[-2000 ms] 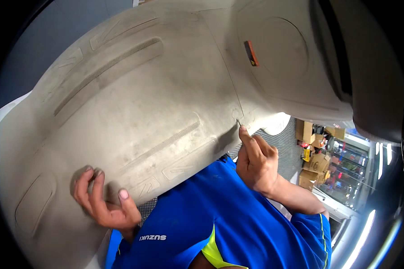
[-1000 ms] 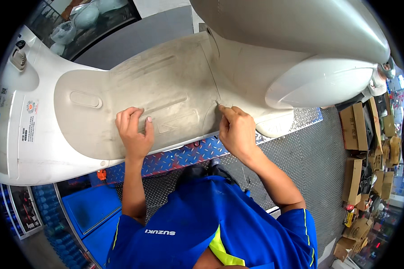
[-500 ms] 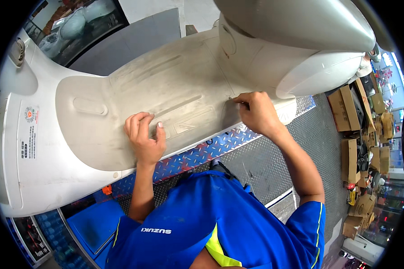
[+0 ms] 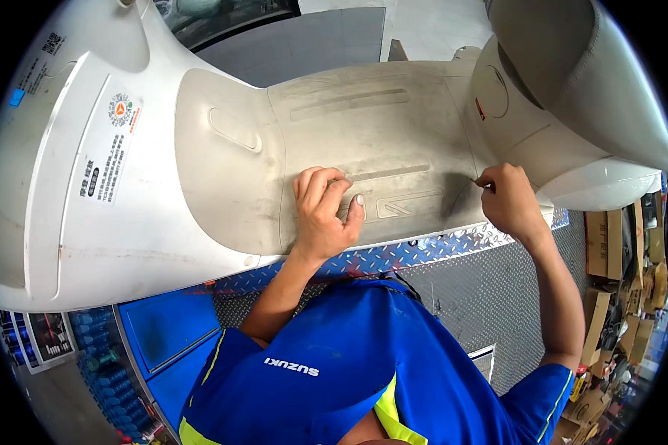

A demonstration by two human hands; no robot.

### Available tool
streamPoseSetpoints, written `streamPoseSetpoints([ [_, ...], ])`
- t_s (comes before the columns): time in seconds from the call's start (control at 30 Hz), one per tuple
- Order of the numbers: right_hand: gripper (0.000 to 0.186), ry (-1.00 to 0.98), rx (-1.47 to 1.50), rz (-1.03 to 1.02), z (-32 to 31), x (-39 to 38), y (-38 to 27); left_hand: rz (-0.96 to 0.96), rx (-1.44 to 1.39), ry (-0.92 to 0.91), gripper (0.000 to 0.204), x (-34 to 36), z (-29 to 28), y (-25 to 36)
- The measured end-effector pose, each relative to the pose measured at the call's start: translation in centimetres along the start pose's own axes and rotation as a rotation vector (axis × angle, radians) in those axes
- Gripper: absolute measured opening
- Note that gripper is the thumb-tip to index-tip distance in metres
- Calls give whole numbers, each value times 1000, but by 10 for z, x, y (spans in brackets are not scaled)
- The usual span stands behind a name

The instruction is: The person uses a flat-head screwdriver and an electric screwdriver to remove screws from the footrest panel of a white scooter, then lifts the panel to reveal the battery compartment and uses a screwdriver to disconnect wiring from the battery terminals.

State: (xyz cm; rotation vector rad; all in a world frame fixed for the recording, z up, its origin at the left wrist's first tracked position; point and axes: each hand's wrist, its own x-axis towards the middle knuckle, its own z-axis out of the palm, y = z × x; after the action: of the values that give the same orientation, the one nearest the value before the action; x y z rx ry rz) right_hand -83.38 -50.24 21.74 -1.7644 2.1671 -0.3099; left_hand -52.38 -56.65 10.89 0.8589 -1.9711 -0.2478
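Observation:
A white scooter point(image 4: 148, 252) stands in front of me, with a worn beige floor mat point(image 4: 364, 141) covering its footboard. My left hand point(image 4: 326, 215) rests on the near part of the mat, its fingers loosely bent, the thumb apart and nothing held. At the mat's right end, close to the seat base, my right hand point(image 4: 512, 196) is closed in a pinch. A small dark tip shows at its fingertips; what it belongs to is too small to tell. The mat is darkly smudged just left of that pinch.
The scooter's grey seat point(image 4: 594, 81) overhangs at the upper right. Below the footboard runs a blue and silver tread-plate edge point(image 4: 334, 265). Cardboard boxes point(image 4: 605, 245) are piled at the right. A blue cabinet point(image 4: 171, 326) and several blue bottles point(image 4: 111, 378) stand at the lower left.
The view has turned, so the scooter and both hands appear farther right. On the mat, my left hand keeps nearly the same place. My right hand stays pinched at the mat's right end.

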Motion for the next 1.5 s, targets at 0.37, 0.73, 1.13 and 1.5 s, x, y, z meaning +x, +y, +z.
streamPoseSetpoints([
  [0.37, 20, -189, -253, -16, -6, 30, -16, -43, 13, 14, 19, -2, 4, -1],
  [0.73, 16, -418, -148, 233, -34, 53, -31, -139, 9, -106, 24, 7, -19, -4],
  [1.13, 19, -432, -245, 178, -40, 58, -46, -160, 22, -182, 34, 11, -26, -18],
  [1.5, 20, -377, -247, 120, -30, 52, -47, -165, -33, -163, 35, 8, -24, -29],
])
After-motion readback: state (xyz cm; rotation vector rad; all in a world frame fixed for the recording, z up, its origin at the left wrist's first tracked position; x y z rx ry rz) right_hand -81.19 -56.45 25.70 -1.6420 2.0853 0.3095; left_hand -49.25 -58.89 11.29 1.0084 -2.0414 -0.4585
